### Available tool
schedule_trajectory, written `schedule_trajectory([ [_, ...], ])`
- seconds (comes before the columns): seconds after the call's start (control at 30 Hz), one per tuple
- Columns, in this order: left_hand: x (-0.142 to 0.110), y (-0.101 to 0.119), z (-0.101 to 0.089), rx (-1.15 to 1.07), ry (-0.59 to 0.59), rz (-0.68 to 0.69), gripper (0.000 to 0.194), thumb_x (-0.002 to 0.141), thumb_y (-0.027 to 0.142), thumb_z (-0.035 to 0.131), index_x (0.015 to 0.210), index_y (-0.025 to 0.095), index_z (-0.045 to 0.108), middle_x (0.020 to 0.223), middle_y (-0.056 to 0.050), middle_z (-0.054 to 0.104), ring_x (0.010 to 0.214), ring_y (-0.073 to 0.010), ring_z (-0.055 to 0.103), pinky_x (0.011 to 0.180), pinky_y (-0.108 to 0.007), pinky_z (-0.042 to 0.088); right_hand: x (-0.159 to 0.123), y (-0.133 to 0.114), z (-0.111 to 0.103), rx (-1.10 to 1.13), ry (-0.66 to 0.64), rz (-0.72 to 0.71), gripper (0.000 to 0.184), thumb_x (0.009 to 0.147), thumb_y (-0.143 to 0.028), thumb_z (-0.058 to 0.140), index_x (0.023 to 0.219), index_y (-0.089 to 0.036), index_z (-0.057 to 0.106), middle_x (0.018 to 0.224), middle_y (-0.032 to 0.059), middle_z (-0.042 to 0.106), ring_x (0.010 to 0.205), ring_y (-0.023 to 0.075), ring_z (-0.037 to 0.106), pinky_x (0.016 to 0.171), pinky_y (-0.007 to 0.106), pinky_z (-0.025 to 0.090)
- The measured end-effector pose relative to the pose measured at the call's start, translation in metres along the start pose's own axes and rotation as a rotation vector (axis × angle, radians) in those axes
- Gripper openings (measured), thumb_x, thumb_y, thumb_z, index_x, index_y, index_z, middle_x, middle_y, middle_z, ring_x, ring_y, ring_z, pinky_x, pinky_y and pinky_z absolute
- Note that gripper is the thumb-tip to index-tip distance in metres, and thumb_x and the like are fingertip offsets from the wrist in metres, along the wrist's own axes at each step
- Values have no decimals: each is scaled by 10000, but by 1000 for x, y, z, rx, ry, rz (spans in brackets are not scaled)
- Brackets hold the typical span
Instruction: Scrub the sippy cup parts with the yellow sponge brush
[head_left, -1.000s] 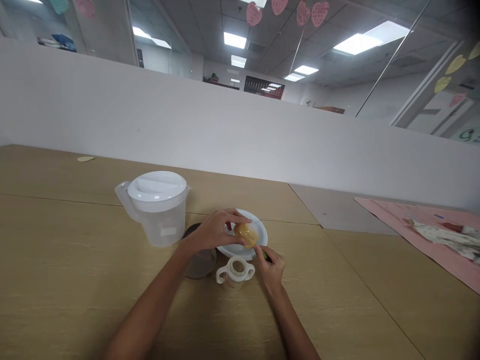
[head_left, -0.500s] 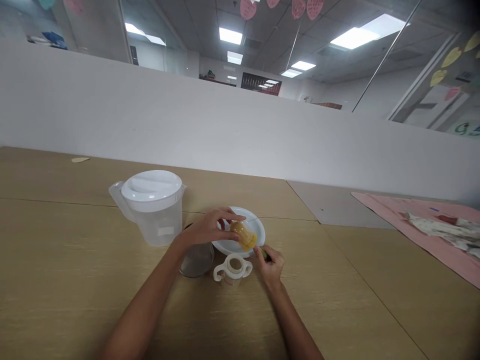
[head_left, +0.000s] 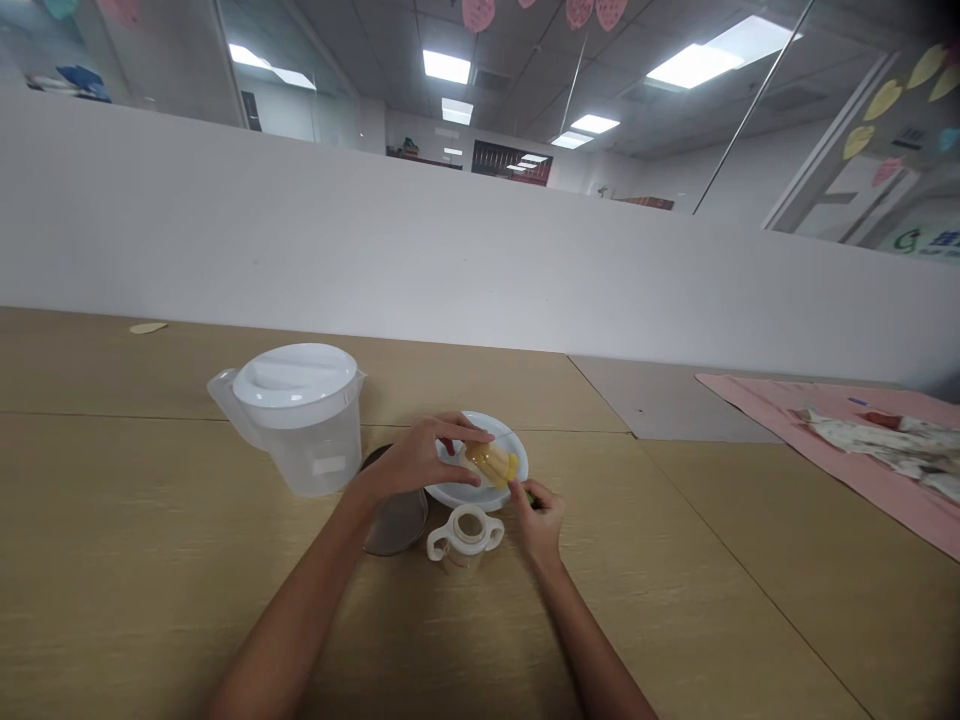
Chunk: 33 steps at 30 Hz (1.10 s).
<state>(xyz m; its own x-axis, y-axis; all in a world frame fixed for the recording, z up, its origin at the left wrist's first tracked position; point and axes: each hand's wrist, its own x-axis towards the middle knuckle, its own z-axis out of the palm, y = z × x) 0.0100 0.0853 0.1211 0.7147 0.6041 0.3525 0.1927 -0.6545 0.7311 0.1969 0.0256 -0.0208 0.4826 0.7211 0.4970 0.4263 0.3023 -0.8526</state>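
Note:
My left hand is closed round a small yellow jar-like thing and tips it on its side over a white plate. My right hand is pinched on a thin green-tipped thing, too small to name, at the plate's near right edge. A small white two-handled cup with an open top stands just in front of the plate, between my hands. A dark round container sits under my left wrist.
A clear plastic jug with a white lid stands left of the plate. A pink cloth with patterned fabric on it lies at the far right. A grey partition wall runs along the table's far edge.
My left hand has tipped the yellow thing further onto its side and lowered it towards the plate. My right hand stays pinched by the plate's edge. The camera has drifted slightly.

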Motion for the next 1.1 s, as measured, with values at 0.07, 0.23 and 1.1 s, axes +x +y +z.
schedule_trajectory([
  [0.07, 0, 0, 2, 30, 23, 17, 422, 608, 278, 785, 1016, 239, 689, 1001, -20, 639, 881, -153, 595, 751, -233, 470, 1, 3, 1, -24, -34, 34, 473, 756, -519, 561, 482, -134, 531, 465, -24, 425, 477, 89, 396, 478, 210, 335],
  [0.23, 0, 3, 7, 78, 12, 50, 373, 607, 253, 781, 971, 230, 705, 1032, -26, 634, 919, -166, 596, 825, -260, 459, 0, 7, -1, -133, -61, -25, 477, 777, -516, 535, 484, -140, 505, 482, -39, 373, 487, 76, 346, 481, 203, 298],
  [1.1, -1, 3, 1, -44, -37, -74, 485, 583, 351, 787, 1043, 240, 680, 940, -18, 609, 786, -134, 566, 677, -231, 473, -3, 4, 0, -121, 26, -135, 460, 792, -475, 525, 470, -167, 415, 473, -54, 307, 455, 65, 299, 423, 192, 264],
])
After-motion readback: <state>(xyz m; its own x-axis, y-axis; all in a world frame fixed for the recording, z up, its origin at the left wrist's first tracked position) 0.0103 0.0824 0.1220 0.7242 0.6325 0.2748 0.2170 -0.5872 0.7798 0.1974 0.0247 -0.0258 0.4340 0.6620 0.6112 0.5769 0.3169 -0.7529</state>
